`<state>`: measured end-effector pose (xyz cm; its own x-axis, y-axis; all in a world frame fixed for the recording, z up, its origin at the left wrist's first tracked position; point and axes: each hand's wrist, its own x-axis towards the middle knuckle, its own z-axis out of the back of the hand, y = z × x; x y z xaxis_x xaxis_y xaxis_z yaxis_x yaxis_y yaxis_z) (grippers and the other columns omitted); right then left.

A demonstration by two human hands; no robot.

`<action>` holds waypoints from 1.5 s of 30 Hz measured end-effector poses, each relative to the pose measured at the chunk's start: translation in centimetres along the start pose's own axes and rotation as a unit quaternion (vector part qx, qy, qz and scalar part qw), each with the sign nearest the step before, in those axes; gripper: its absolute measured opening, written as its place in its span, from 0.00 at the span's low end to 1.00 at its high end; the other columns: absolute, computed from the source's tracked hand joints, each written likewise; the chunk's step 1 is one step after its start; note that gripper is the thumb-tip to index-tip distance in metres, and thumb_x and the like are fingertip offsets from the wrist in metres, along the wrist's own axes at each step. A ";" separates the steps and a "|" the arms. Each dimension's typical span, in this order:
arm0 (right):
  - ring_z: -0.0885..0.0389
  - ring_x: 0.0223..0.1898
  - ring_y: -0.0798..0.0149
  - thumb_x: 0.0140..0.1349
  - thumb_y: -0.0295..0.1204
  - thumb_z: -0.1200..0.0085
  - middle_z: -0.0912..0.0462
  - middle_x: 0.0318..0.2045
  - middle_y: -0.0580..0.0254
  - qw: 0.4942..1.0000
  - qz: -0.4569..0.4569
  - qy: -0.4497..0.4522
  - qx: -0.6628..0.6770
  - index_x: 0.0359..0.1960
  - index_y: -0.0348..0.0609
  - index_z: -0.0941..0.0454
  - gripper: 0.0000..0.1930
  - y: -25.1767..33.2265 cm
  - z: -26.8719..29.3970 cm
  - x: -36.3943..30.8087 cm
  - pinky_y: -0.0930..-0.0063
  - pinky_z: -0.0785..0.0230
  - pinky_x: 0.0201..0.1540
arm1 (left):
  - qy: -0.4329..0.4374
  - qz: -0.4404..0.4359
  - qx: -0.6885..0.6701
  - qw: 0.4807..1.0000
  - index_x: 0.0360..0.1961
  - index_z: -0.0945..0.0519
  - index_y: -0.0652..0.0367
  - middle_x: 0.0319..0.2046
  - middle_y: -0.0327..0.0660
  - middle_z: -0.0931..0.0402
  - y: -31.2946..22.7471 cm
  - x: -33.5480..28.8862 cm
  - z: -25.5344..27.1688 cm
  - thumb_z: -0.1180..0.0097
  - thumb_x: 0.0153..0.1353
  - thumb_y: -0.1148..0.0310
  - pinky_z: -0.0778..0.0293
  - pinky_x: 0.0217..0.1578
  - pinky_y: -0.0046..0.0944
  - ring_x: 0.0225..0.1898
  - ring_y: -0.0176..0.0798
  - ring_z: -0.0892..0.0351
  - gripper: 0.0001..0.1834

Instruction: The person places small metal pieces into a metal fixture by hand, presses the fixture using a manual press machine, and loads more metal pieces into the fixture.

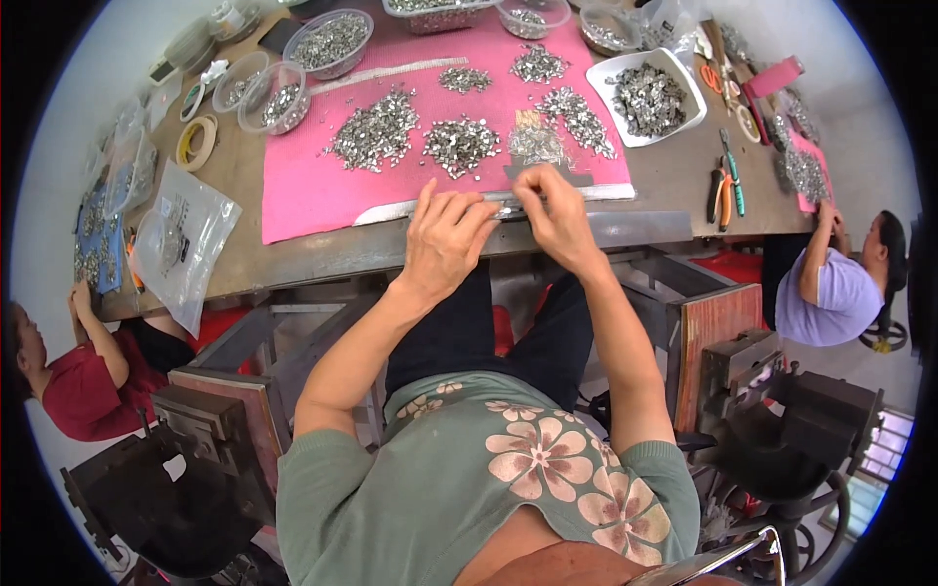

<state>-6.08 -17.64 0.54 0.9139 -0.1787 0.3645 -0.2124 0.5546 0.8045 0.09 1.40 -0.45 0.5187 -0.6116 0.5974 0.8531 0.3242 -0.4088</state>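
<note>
At the table's near edge my left hand (445, 236) has its fingers bent and the thumb drawn in. My right hand (557, 223), close beside it, is closed in a pinch. A small dark and silver metal piece (510, 208) shows between the fingertips of both hands; its kind is too small to make out. Just beyond them, on a pink mat (303, 200), lie heaps of small shiny metal parts (461, 145), with a larger heap (374, 132) to the left. A clear sheet with metal pieces (537, 139) and a grey strip (576, 180) lie past my right hand.
A white dish (700, 105) of metal parts stands right of the mat, near orange-handled pliers (721, 193) and a green tool (733, 174). Tape (196, 142) and a plastic bag (186, 230) lie left. Co-workers sit at left (93, 381) and right (832, 288).
</note>
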 end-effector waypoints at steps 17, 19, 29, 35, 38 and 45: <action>0.22 0.38 0.51 0.64 0.17 0.44 0.21 0.36 0.53 0.993 0.095 -0.017 -0.069 0.38 0.36 0.27 0.05 0.1 -1.5 -1.2 0.63 0.29 0.43 | -0.022 0.027 -0.027 0.999 0.43 0.18 0.58 0.42 0.42 0.18 -0.3 -0.6 -0.9 0.33 0.56 0.74 0.32 0.59 0.58 0.46 0.48 0.20 0.12; 0.22 0.37 0.49 0.63 0.17 0.43 0.22 0.35 0.52 0.989 0.112 -0.018 -0.093 0.38 0.35 0.27 0.06 0.1 -1.5 -0.9 0.61 0.29 0.43 | -0.026 0.024 -0.021 0.999 0.44 0.19 0.59 0.41 0.42 0.18 -0.2 -0.4 -0.7 0.33 0.56 0.75 0.32 0.59 0.58 0.46 0.49 0.20 0.14; 0.19 0.38 0.54 0.59 0.18 0.39 0.18 0.36 0.55 0.983 0.148 -0.021 -0.107 0.37 0.37 0.20 0.06 0.6 -0.9 -1.7 0.63 0.28 0.44 | -0.023 0.063 -0.053 0.996 0.51 0.21 0.60 0.41 0.43 0.19 -1.0 -0.9 -0.6 0.35 0.58 0.76 0.38 0.67 0.61 0.47 0.49 0.19 0.19; 0.20 0.41 0.70 0.70 0.20 0.46 0.17 0.39 0.62 0.993 -0.033 -0.062 0.092 0.41 0.34 0.18 0.04 -2.0 0.1 -2.7 0.77 0.31 0.46 | -0.093 0.079 -0.067 0.990 0.49 0.19 0.62 0.47 0.51 0.17 7.0 2.4 3.5 0.47 0.65 0.81 0.26 0.60 0.48 0.53 0.53 0.18 0.13; 0.21 0.42 0.72 0.72 0.21 0.47 0.17 0.39 0.63 0.993 -0.025 -0.055 0.098 0.41 0.33 0.18 0.05 -2.1 -0.1 -2.3 0.79 0.31 0.47 | -0.075 0.085 -0.029 0.993 0.52 0.18 0.65 0.53 0.54 0.18 15.4 3.8 5.5 0.52 0.61 0.86 0.25 0.60 0.46 0.58 0.55 0.20 0.20; 0.19 0.35 0.68 0.67 0.21 0.42 0.16 0.33 0.60 0.996 -0.024 -0.061 0.059 0.39 0.34 0.18 0.04 -2.1 0.1 -1.5 0.75 0.29 0.41 | 0.021 0.052 -0.032 0.998 0.53 0.18 0.65 0.51 0.54 0.18 18.5 3.4 6.6 0.48 0.56 0.83 0.28 0.62 0.51 0.55 0.58 0.19 0.22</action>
<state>-7.08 -18.62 -1.67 0.8764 -0.3039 0.3735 -0.2160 0.4452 0.8690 17.96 10.06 -1.46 0.6002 -0.6077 0.5200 0.7886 0.3409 -0.5117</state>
